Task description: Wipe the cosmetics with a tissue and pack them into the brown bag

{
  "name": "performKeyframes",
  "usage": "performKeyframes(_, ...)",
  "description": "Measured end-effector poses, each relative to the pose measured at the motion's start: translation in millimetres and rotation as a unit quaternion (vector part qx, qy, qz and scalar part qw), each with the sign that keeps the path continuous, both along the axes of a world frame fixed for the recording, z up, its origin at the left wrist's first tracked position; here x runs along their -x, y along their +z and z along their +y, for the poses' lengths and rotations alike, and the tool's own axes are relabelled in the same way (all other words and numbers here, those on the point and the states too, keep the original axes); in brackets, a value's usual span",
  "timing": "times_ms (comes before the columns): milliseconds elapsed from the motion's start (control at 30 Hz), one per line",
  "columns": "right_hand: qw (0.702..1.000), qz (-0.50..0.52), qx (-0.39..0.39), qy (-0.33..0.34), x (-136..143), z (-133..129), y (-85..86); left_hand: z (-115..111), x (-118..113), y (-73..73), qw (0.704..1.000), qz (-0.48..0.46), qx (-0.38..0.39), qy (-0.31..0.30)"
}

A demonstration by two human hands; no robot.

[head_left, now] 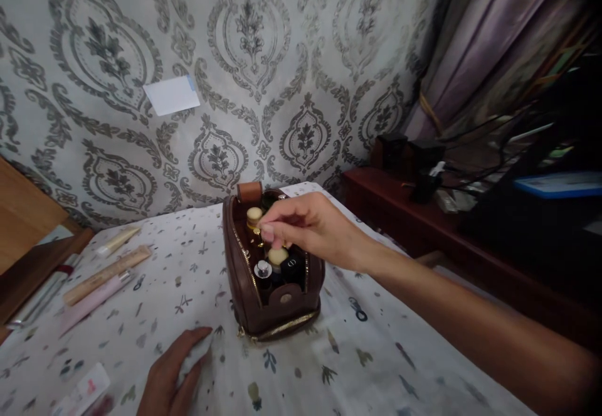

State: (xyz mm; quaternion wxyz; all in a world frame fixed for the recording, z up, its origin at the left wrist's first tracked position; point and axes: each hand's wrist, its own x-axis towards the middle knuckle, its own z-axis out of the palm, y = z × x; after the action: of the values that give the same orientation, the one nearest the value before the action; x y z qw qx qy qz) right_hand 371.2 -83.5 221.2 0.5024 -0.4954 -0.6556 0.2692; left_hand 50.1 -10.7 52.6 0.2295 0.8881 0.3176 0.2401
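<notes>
A dark brown cosmetic bag (235, 278) stands unzipped in the middle of the patterned sheet, with bottles and small containers upright inside. Among them are a cream-topped container (254, 216), a bottle with a silvery cap (263, 270) and a black box-like item (292, 268). Over the bag's opening, my right hand (305, 224) has thumb and fingers pinched together, close to the bottle tops. What is between its fingertips, if anything, I cannot make out. My left hand (174, 375) rests on the sheet before the bag, thumb and forefinger apart, holding nothing.
On the left lie a beige tube (108, 273), a pink tube (96, 300) and a small pale tube (118, 241). A white card (84, 391) sits at the lower left. A reddish-brown cabinet (399, 215) with cables stands on the right; patterned wallpaper (249, 90) rises behind.
</notes>
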Motion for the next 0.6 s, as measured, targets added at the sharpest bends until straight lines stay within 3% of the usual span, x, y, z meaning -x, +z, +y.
performKeyframes(133,0.998,0.06,0.008,0.025,21.1,-30.2,-16.9,-5.9,-2.1,-2.3,0.998,-0.05,0.027,0.024)
performKeyframes(300,0.994,-0.022,0.03,0.102,61.2,-57.4,-54.8,-8.6,-1.5,4.6,0.997,-0.031,0.069,0.006)
performKeyframes(467,0.981,-0.055,0.131,0.134,102.4,-59.6,-96.8,-20.8,-9.7,21.7,0.992,-0.059,0.108,0.024)
performKeyframes(600,0.964,0.039,0.225,0.136,127.8,-51.2,-121.9,-27.5,-11.1,28.3,0.987,-0.076,0.133,0.04)
